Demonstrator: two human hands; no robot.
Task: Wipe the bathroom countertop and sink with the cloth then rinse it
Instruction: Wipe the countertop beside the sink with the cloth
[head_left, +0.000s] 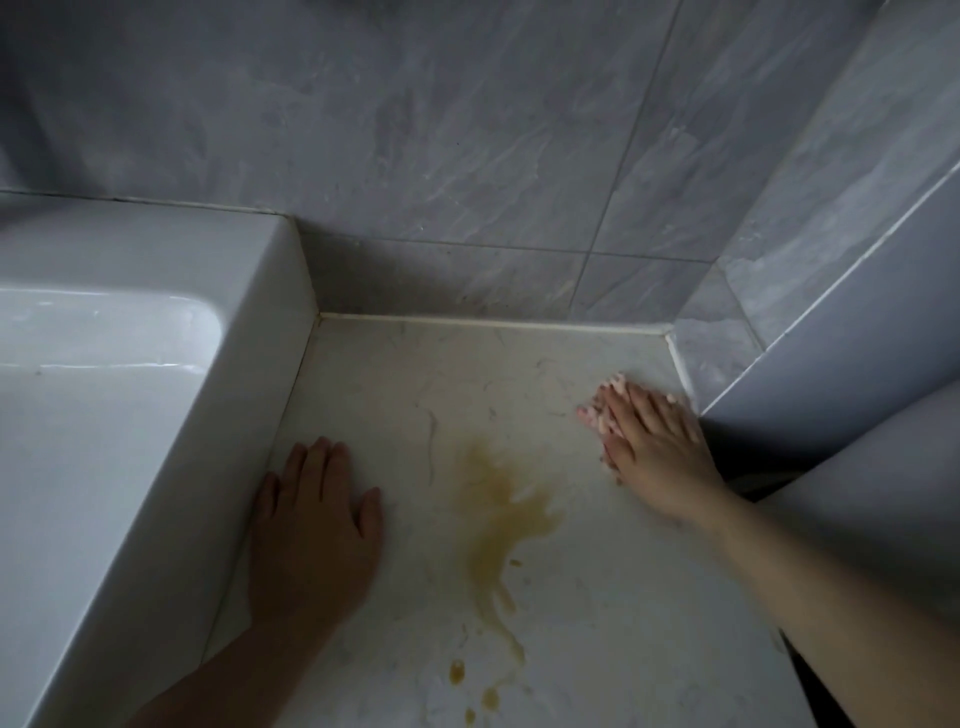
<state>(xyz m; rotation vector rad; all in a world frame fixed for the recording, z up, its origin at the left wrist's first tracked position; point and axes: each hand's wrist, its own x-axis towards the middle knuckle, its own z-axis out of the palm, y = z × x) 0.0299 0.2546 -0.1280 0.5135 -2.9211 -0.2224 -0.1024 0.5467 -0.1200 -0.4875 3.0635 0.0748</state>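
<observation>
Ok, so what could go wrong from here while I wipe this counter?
The pink nubby cloth under the right hand could smear the yellow-brown spill across the pale marbled countertop instead of lifting it. The left hand rests flat near that spill and may get soiled.

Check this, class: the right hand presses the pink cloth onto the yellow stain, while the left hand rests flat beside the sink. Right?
Not on the yellow stain: in the head view the right hand presses the pink cloth onto the countertop near the back right corner, and the stain lies uncovered between the hands. The left hand does rest flat beside the sink.
</observation>
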